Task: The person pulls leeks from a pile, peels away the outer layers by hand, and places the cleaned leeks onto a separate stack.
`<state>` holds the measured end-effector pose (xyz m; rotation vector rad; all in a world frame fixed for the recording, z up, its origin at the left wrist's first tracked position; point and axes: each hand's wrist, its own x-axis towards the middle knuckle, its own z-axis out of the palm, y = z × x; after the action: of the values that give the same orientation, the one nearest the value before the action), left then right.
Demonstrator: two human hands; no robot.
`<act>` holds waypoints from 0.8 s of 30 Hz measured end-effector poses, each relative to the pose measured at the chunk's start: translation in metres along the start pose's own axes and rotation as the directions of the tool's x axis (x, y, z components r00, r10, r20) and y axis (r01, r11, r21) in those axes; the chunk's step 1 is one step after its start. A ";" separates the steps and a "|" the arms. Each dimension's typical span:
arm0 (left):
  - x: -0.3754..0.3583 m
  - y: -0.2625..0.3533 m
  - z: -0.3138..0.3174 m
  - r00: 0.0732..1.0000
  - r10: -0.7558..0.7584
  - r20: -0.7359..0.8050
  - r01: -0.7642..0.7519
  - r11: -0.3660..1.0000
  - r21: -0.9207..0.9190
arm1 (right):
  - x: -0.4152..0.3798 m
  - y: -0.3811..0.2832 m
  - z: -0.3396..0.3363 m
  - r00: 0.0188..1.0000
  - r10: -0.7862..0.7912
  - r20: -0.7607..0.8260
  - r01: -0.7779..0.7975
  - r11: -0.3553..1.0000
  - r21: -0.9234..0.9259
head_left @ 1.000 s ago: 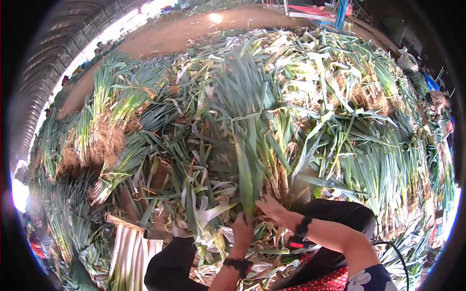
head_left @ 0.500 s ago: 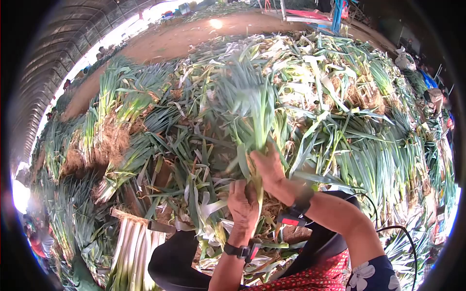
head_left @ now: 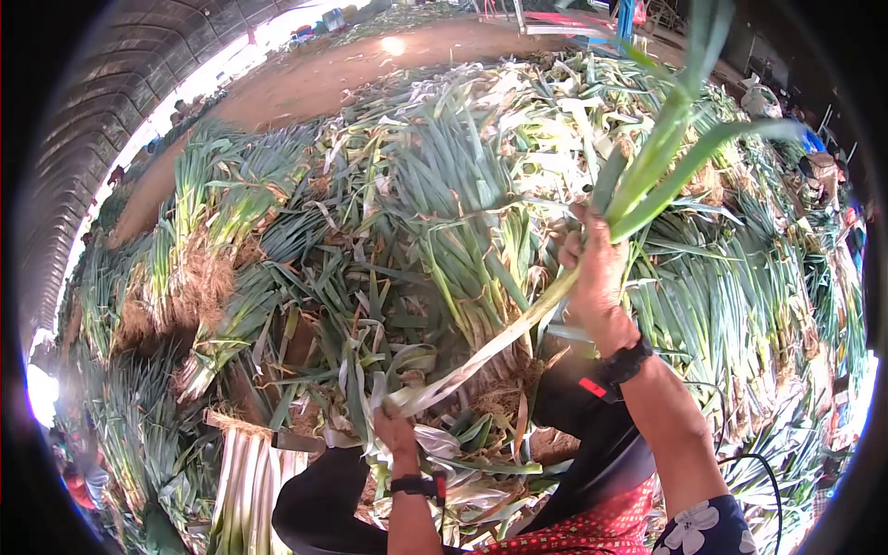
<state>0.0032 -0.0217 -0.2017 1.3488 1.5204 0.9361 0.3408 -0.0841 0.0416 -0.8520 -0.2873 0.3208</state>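
Note:
One long leek [head_left: 499,347] stretches diagonally between my hands, its pale stem low and its green leaves up to the right. My right hand [head_left: 597,277] is closed round it where the stem turns to leaves. At the lower end, my left hand [head_left: 398,433] is closed on the pale root end; its fingertips are partly hidden. Behind the stem, a bunch of leeks [head_left: 472,287] lies on the heap with roots toward me. Pale, cleaned leeks [head_left: 245,481] lie side by side at lower left, root ends away from me.
Loose leaves [head_left: 472,499] cover the ground around my knees. More rooted leeks [head_left: 199,268] are piled at left, and a broad row of leeks [head_left: 712,314] lies at right. Bare brown floor [head_left: 305,79] shows beyond the heap. A black cable [head_left: 772,481] hangs beside my right arm.
My right hand has risen to the right, bringing one leek away from the bunch. My left hand has moved down and left to its root end. The hands are now farther apart.

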 end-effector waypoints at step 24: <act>-0.056 0.226 0.052 0.567 0.482 0.668 -0.066 0.835 -0.547 | -0.052 -0.008 -0.004 0.601 0.520 0.607 -0.457 0.847 -0.272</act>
<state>0.1298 -0.0486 -0.0010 1.3785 0.3406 0.6661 0.2963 -0.1114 0.0388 -0.8719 -0.7440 1.1637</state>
